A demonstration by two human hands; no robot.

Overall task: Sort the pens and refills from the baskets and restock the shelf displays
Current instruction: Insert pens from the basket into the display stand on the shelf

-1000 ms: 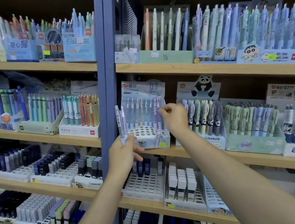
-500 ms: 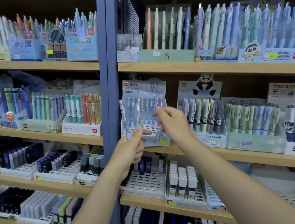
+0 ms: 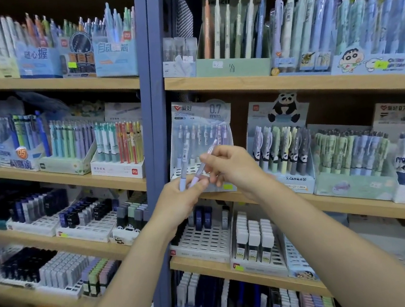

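Note:
Both hands are raised in front of a pale blue 0.7 mm pencil display box on the middle shelf. My left hand grips two lilac mechanical pencils by their lower ends: one stands nearly upright, the other leans to the right. My right hand pinches the leaning pencil higher up its barrel. The display's perforated white base shows behind the pencils, with several pencils standing in its back rows.
A blue steel upright divides the shelving. A panda pen display stands right of the box, more pen boxes beyond. Lead-refill trays fill the shelf below. Wooden shelf edges run above and below the hands.
My left hand moved right and up to the display front with its pencils. My right hand left the display's pencil row and came down to pinch one of the held pencils.

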